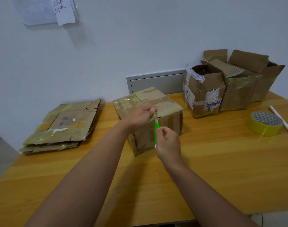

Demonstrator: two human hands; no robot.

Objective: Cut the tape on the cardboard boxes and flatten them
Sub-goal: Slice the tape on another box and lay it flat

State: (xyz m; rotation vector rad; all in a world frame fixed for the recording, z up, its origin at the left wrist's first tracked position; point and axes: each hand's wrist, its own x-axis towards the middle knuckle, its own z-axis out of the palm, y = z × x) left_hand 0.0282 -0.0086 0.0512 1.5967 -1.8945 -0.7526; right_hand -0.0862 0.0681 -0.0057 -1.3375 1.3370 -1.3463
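Note:
A closed, taped cardboard box [159,102] stands in the middle of the wooden table [213,169]. My left hand [138,116] rests on its top near the front edge, and its fingers pinch the tape at the flap seam. My right hand [168,143] holds a green-handled cutter [156,130] upright, its tip at the box's upper front edge, just under my left fingers. The blade itself is too small to make out.
A stack of flattened boxes [64,126] lies at the table's left. Three opened boxes [203,90] stand at the back right. A roll of yellow tape [264,123] and a white pen [280,117] lie near the right edge. A grey wall panel [156,82] is behind.

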